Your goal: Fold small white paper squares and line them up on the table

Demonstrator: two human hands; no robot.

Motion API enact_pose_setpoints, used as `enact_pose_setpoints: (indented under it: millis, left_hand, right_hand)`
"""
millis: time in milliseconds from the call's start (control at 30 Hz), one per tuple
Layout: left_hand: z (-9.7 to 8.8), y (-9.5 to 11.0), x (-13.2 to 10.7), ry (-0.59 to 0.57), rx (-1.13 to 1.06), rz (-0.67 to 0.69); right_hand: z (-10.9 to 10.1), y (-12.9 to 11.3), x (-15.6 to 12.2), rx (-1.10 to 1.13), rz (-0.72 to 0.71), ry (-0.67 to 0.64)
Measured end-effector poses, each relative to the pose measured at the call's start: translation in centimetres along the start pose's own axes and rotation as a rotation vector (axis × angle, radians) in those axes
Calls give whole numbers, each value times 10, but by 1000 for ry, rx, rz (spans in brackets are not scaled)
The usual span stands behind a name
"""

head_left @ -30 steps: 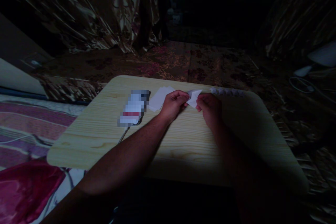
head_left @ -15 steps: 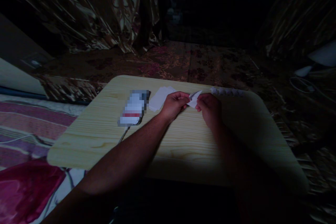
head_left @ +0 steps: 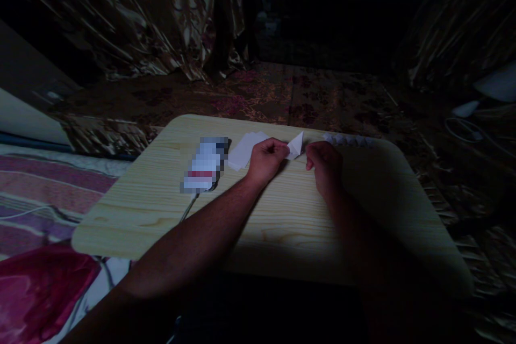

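My left hand (head_left: 266,160) pinches a small folded piece of white paper (head_left: 296,146) by its left side, and a pointed corner of it sticks up. Just right of that paper is my right hand (head_left: 324,164), its fingers curled together and apart from the paper; nothing shows in them. A stack of white paper sheets (head_left: 243,151) lies on the table beyond my left hand. Past my right hand, several small folded paper pieces (head_left: 349,140) sit in a row near the table's far edge.
The light wooden table (head_left: 161,215) has rounded corners. A phone (head_left: 203,164), its screen blurred out, lies left of the paper stack with a cable (head_left: 188,208) running toward me. Patterned curtains (head_left: 181,16) hang behind. A striped bed cover (head_left: 48,183) and a magenta bag (head_left: 44,290) are at left.
My right hand has let go of the folded paper and moved slightly right. The paper, in my left hand alone, has turned so its point stands more upright.
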State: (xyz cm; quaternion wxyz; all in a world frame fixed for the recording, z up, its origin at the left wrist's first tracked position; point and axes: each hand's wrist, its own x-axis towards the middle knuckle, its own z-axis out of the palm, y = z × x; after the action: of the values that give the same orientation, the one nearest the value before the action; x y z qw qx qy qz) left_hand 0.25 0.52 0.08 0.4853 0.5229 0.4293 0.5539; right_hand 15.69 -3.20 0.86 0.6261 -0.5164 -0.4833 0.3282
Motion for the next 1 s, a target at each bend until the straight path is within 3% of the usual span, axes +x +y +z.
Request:
enact_pose_setpoints:
  millis: [267,400,1000]
  left_hand:
    - [2,1,-5,-92,82,60]
    - [2,2,-7,-84,115,42]
    - [0,5,-10,-75,180,136]
  right_hand:
    - [2,-3,-2,-192,13,-9]
    - [0,-2,-1,-291,-16,-20]
    - [0,0,-3,-308,-73,-36]
